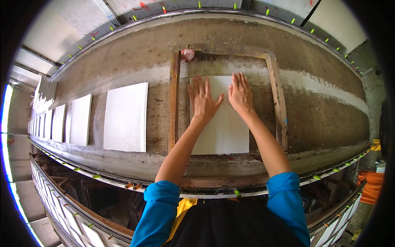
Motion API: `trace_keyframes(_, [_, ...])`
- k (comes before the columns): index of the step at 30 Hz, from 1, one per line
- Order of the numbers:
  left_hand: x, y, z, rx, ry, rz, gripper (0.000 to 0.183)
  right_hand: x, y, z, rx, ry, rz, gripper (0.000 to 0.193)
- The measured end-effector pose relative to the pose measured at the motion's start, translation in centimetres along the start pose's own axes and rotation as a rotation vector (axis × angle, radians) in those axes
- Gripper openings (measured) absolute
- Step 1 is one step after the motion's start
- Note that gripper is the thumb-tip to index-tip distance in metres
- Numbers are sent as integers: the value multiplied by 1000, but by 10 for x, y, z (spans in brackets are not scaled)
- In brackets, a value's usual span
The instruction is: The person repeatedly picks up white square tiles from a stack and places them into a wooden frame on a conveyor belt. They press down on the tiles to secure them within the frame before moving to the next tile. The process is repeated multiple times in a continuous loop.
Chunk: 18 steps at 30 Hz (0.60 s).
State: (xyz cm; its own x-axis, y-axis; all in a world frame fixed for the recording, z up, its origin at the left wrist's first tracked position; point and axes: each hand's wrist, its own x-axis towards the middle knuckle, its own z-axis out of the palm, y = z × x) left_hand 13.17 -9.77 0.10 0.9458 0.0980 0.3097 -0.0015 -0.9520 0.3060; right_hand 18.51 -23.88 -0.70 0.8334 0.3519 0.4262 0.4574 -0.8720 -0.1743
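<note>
A white rectangular sheet (220,131) lies flat on the long brown table, inside a worn wooden frame (174,94). My left hand (201,101) rests on the sheet's upper left part, fingers stretched out and thumb spread. Toward its upper right edge lies my right hand (241,94), palm down with the fingers straight and close together. Neither hand grips anything. The frame surrounds the sheet, and my forearms reach over its near side. A pinkish-red lump (187,55) sits at the frame's far left corner.
Several more white sheets, such as the nearest one (125,117), lie in a row leftward along the table (325,123). Small green clips (267,12) dot the rails on both long sides. Under the near edge is a dark shelf (98,193) with stacked items. Orange cloth (369,187) hangs at the right.
</note>
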Motion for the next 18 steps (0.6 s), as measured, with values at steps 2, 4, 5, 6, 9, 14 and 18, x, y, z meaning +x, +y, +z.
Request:
trace_keyframes(2, [0, -1, -2, -12, 22, 71, 61, -1, -6, -2, -15, 40, -25, 44])
trace_keyframes(4, [1, -2, 0, -83, 36, 148, 52, -3, -20, -1, 97, 35, -98, 45])
trace_keyframes(5, [2, -6, 2, -139, 39, 191, 48, -2, -28, 1, 158, 34, -137, 46])
trace_keyframes(6, [5, -9, 4, -194, 43, 236, 45, -2, -33, 1, 220, -6, -163, 49])
trace_keyframes(9, [5, -2, 8, -161, 87, 221, 45, -2, -26, -2, 331, -12, -153, 50])
trace_keyframes(14, [9, -6, 8, -86, 102, 95, 58, -4, -18, -5, 343, -29, -90, 53])
trace_keyframes(18, [14, -16, 7, 33, 120, 1, 73, -1, -10, -9, 259, 20, 107, 58])
